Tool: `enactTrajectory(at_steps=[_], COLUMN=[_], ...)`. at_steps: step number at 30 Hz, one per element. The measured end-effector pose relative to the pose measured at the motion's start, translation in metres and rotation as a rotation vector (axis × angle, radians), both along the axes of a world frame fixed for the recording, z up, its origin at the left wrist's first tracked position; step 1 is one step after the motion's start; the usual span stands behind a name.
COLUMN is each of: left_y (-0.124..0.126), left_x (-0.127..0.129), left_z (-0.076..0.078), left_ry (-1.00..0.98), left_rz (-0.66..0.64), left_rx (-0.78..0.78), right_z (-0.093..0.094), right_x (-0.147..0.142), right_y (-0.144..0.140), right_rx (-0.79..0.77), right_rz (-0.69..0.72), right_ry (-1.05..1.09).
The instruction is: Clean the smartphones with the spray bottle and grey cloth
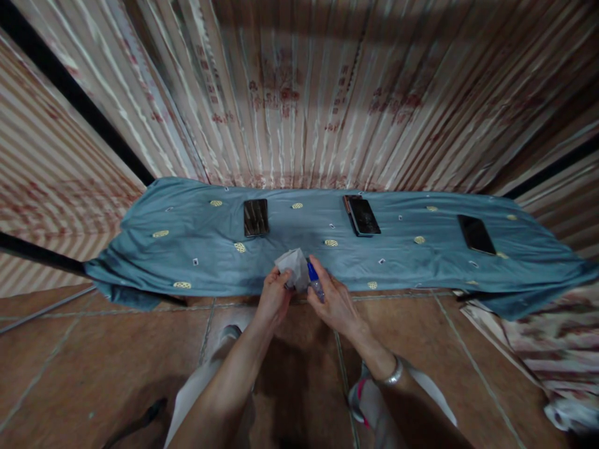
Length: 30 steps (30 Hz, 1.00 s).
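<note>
Low bench draped in a blue-grey cloth with yellow oval motifs [187,249], spread flat so the devices lie level. At 10 o'clock from the hands, a dark rectangular phone with a streaky reflective screen [256,217], face up. Left hand [274,298] pinches a crumpled white tissue or wipe [292,265] between thumb and fingers, bunched into a pad, held just over the near bench edge. Right hand [336,302] is closed around a small clear spray bottle with a blue top [313,279], nozzle tilted to 10 o'clock and touching or just beside the tissue, likely so the liquid lands on it. At 1 o'clock, a black smartphone in a brownish case [362,216], well apart. At 2 o'clock, far right, a plain black smartphone [476,234]. A silver bangle [393,376] sits on the right wrist.
</note>
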State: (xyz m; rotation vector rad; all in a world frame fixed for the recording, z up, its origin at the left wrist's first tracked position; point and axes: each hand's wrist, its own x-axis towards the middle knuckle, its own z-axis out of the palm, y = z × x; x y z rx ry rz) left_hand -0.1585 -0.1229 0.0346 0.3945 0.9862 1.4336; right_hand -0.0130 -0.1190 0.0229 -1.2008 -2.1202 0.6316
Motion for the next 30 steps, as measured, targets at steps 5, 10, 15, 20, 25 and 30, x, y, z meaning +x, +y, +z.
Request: enactTrajectory(at_steps=[5, 10, 15, 20, 25, 30], left_y=[-0.004, -0.005, -0.005, -0.005, -0.005, -0.003], left_x=[0.007, 0.011, 0.009, 0.007, 0.005, -0.008], left_z=[-0.006, -0.007, -0.005, -0.005, -0.004, 0.000], left_ry=[-0.030, -0.018, -0.019, -0.034, -0.010, -0.006], left_rz=[-0.044, -0.040, -0.041, -0.031, -0.010, 0.045], left_rx=[-0.029, 0.001, 0.013, 0.004, -0.007, -0.019], right_z=[-0.001, -0.009, -0.012, -0.011, -0.007, -0.001], right_x=[-0.004, -0.008, -0.009, -0.011, -0.012, -0.009], right_y=[-0.001, 0.001, 0.002, 0.003, 0.005, 0.010], right_rx=[-0.111, -0.122, -0.090, -0.100, -0.152, -0.203], right_rz=[0.057, 0.016, 0.006, 0.013, 0.045, 0.054], right_ry=[-0.064, -0.068, -0.047, -0.027, -0.049, 0.011])
